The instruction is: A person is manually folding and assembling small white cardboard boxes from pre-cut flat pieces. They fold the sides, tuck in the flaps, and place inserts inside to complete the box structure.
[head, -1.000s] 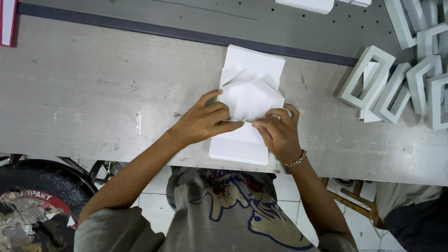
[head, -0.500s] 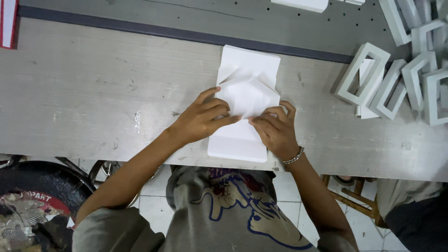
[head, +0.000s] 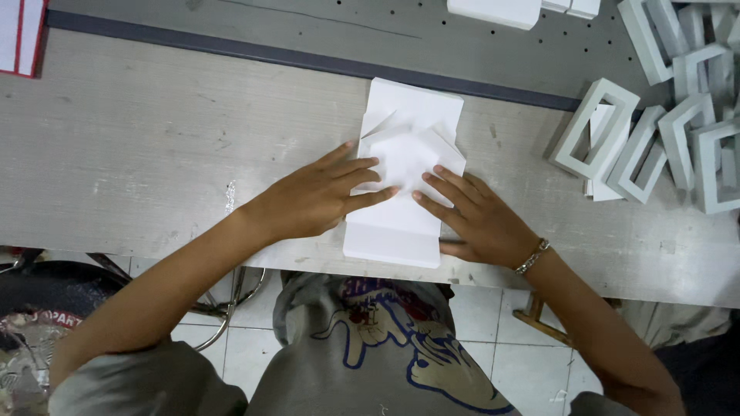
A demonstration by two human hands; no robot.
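A white folded paper piece (head: 406,154) lies on top of a white rectangular stack (head: 395,239) near the front edge of the grey wooden table (head: 139,154). My left hand (head: 316,196) lies flat with fingers spread, its fingertips pressing the folded paper from the left. My right hand (head: 474,219), with a bracelet on the wrist, lies flat too, fingers stretched onto the paper from the right. Neither hand grips anything.
Several white rectangular frames (head: 640,142) lean in a row at the right of the table. White blocks (head: 497,11) sit at the far edge on a perforated grey strip. A red-edged white sheet (head: 19,35) is at the far left. A chair and tiled floor show below.
Both hands were curled with fingertips pinching the folded paper; now they are flattened and spread, pressing it down. The paper's folds lie flatter.
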